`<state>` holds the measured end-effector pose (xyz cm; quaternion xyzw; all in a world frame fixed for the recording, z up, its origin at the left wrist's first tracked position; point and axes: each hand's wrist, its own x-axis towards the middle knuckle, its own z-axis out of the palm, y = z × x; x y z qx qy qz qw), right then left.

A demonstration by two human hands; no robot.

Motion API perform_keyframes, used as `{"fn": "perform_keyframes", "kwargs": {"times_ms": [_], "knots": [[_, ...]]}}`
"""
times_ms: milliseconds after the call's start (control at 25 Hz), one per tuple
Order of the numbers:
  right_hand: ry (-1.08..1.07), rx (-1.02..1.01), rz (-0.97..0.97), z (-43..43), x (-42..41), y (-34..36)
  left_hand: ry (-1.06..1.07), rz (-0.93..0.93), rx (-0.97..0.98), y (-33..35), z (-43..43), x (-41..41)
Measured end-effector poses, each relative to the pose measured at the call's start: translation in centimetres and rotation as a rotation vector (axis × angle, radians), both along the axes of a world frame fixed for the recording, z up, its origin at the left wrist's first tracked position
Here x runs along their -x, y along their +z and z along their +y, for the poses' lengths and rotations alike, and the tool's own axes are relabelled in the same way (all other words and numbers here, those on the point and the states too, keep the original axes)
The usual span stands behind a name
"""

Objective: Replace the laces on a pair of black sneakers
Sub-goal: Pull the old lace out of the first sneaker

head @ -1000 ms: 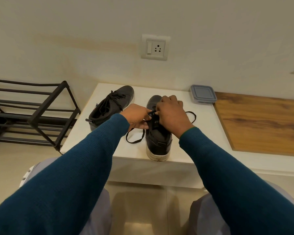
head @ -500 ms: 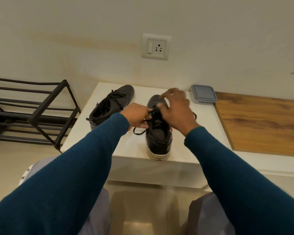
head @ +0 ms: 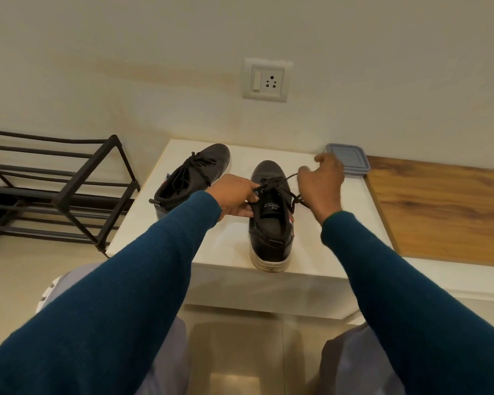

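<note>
White table (head: 226, 252), sneaker (head: 200, 172), second sneaker (head: 270, 240), grey container (head: 354, 159)

On the table (head: 223, 246), the left hand (head: 234, 196) grips the near sneaker (head: 270, 223) at its 9 o'clock side. The right hand (head: 321, 183) pinches its lace (head: 285, 178), drawn toward 2 o'clock. The second sneaker (head: 193, 178) lies at 10 o'clock.

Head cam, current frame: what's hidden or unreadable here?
All in the head view:
- Text on the tongue label of the near sneaker: too small and blurred to read.
- Tip of the lace: lost inside the motion-blurred right hand pinching it.
- Left eyelets of the near sneaker: covered by the left hand gripping that side.
- Contents of the grey container: hidden by its lid; one corner sits behind the right hand.
</note>
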<state>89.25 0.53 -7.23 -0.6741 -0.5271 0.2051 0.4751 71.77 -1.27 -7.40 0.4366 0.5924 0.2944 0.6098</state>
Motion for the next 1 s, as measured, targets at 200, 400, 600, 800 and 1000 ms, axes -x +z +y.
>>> {"fn": "perform_keyframes", "kwargs": {"times_ms": [200, 400, 600, 800, 1000], "knots": [[0.414, 0.024, -0.927, -0.9, 2.4, -1.9, -0.006, -0.005, -0.011, -0.3, 0.1, 0.1], [0.372, -0.033, -0.699, -0.5, 2.0, -1.2, -0.015, -0.027, -0.02, 0.0, 0.0, 0.2], [-0.144, -0.174, 0.402, 0.9, -1.0, 1.6, -0.026, 0.015, -0.02, -0.1, 0.1, 0.3], [0.116, 0.314, -0.223, 1.0, -2.7, -0.6, -0.029, 0.031, -0.038, -0.1, 0.2, 0.1], [0.412, 0.298, -0.482, -0.9, 0.5, -1.4, -0.083, 0.233, -0.23, -0.2, 0.3, -0.7]]}}
